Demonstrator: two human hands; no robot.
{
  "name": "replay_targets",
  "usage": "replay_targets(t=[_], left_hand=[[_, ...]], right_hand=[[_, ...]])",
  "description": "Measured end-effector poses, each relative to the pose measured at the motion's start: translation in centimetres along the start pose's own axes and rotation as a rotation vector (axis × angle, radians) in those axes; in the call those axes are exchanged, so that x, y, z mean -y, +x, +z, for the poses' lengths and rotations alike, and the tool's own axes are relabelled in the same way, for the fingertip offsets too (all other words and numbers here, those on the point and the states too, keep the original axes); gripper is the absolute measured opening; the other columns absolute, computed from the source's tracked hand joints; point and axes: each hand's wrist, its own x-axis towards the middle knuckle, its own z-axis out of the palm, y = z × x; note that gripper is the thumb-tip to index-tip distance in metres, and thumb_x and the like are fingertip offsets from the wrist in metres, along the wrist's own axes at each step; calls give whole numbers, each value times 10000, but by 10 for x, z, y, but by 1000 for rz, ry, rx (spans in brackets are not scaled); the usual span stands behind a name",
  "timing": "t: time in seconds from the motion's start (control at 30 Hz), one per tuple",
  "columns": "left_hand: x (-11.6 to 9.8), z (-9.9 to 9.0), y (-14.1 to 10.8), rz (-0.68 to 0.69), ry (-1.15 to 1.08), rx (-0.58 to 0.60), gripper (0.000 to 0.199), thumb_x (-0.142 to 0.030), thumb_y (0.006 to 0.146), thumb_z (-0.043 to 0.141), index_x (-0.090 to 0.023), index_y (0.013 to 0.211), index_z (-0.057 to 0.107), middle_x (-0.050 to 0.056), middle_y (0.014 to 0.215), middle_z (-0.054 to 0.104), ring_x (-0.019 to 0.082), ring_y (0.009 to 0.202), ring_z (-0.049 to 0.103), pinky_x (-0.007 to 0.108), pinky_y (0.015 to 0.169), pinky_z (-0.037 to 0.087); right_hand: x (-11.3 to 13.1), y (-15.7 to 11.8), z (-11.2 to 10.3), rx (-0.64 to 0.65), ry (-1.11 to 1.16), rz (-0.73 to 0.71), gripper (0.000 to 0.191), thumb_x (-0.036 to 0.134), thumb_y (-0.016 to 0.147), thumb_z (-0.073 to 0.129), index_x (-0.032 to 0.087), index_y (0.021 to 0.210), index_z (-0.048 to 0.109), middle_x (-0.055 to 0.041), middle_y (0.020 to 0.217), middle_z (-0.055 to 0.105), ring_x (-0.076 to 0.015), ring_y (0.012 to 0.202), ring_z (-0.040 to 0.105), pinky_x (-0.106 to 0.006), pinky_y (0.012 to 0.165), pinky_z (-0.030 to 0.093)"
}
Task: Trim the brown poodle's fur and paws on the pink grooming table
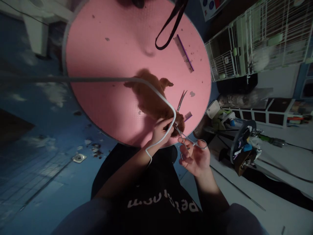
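Pink tabletop (102, 58) is supporting a dog (151, 94), likely soft and wriggly, best steadied where the left hand (160, 133) is gripping its head; the right hand (199, 161) is holding stiff scissors (195, 143) by the loops

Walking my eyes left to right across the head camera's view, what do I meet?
Floor drain → left hand → right hand with scissors → cluttered round tray → green-and-grey object.

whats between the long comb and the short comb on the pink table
In the head view, open scissors lie between the long comb and short comb, with a grey patch beside them.
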Motion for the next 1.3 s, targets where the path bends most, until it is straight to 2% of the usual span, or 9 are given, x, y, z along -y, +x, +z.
replay_targets(t=[0.2,0.37,0.5,0.63,0.77,0.93,1.2,1.3], left_hand=[[2,2,-3,-23,-27,14,242,-151,817,621,-198,1027,733,38,953,728,134,853,676,252,797,556],[0,3,-2,-7,16,16,195,-188,849,622,-192,1005,740,35,906,728,129,830,677,245,793,559],[-4,5,-1,11,38,24,211,-159,841,618,-177,1012,740,44,929,730,132,851,684,234,812,558],[-7,5,0,-21,50,32,239,-120,851,584,-178,1024,739,46,926,732,133,846,685,231,800,560],[-6,3,3,-40,48,27,268,-102,848,576,-186,1049,733,48,950,735,138,868,680,245,821,556],[-2,1,5,-49,9,49,269,-114,841,586,-182,1061,726,57,976,733,149,882,678,264,819,562],[-6,4,5,-32,8,27,244,-138,853,607,-195,1055,730,48,967,736,137,868,678,249,814,559],[-8,4,5,-14,3,31,238,-146,860,608,-191,1061,728,47,963,733,133,865,677,243,809,558]], right_hand=[[-2,0,3,-32,-46,-50,388,464,796,604,189,1066,652,69,631,542,-36,408,286,-237,553,504],[-3,-4,9,-62,-55,-122,395,416,760,705,164,1064,690,83,578,553,-15,356,257,-197,479,499],[-4,-8,12,-91,-85,-165,356,419,760,728,168,1011,705,80,558,576,-5,325,238,-187,439,492],[-5,-14,15,-93,-120,-208,380,409,769,730,160,1055,703,75,551,586,-1,309,231,-176,408,472],[-3,-17,12,-34,-94,-156,385,413,799,673,157,1086,690,60,577,605,-17,319,297,-201,443,493],[-1,-10,4,43,-24,-35,496,531,819,562,142,1113,656,29,617,632,-58,382,426,-259,523,536],[2,-4,2,34,26,-35,511,542,785,588,150,1106,650,44,617,618,-47,393,399,-246,538,531],[4,-3,4,21,29,-38,456,510,785,624,156,1068,667,49,630,614,-38,404,393,-231,548,531]])
